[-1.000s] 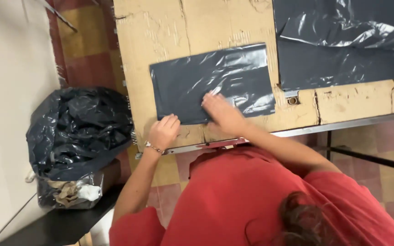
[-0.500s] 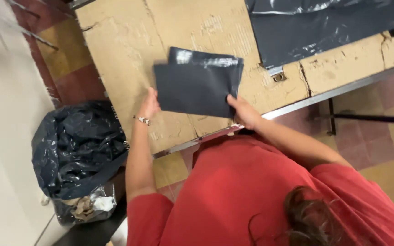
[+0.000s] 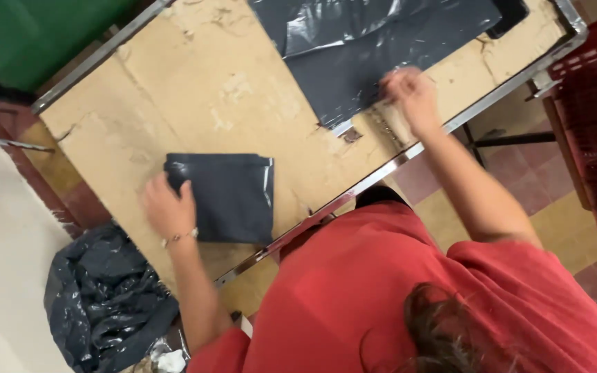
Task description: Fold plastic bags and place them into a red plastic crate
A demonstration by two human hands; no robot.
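On the cardboard-covered bench (image 3: 195, 90) lies a folded square of dark grey plastic bag (image 3: 229, 197), near the metal front edge. Upon its left edge rests the left hand (image 3: 168, 207), fingers spread flat, gripping nothing. Well to the right of the folded bag, the right hand (image 3: 409, 93) touches the near edge of a large flat sheet of dark grey plastic (image 3: 374, 48); blur hides whether its fingers pinch it. Below the folded bag's left side, on the floor, sits a crumpled black rubbish sack (image 3: 101, 304).
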